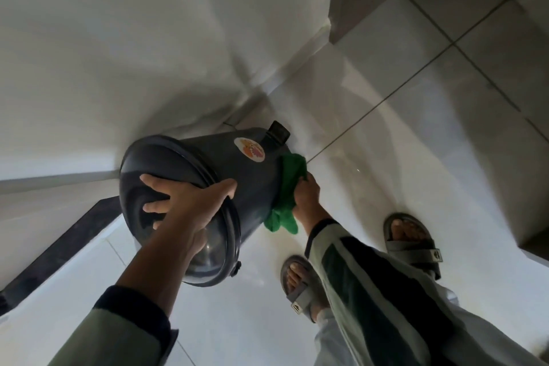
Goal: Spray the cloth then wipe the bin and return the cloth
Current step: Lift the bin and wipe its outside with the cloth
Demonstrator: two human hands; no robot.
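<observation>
The wiping step is going on now. The dark bin [208, 187] is on the white floor [386, 157] near a wall corner, left of the person's feet in sandals [413, 242]. It is tipped over. Its lid end points near and left, toward the person. Its bottom end points far and right, toward the floor. So its long line runs from near-left to far-right.

The left hand [184, 202] is spread wide open, flat on the lid [154, 175]. The fingers curl over the rim to keep the bin from rolling. The right hand [307, 196] is closed around a bunched green cloth [286, 190] and presses it on the right side of the bin, near the bottom.

I think the next move needs the cloth to slide along the side while the left hand turns the bin to show parts not yet wiped. A round sticker [249, 149] sits on the top side.
</observation>
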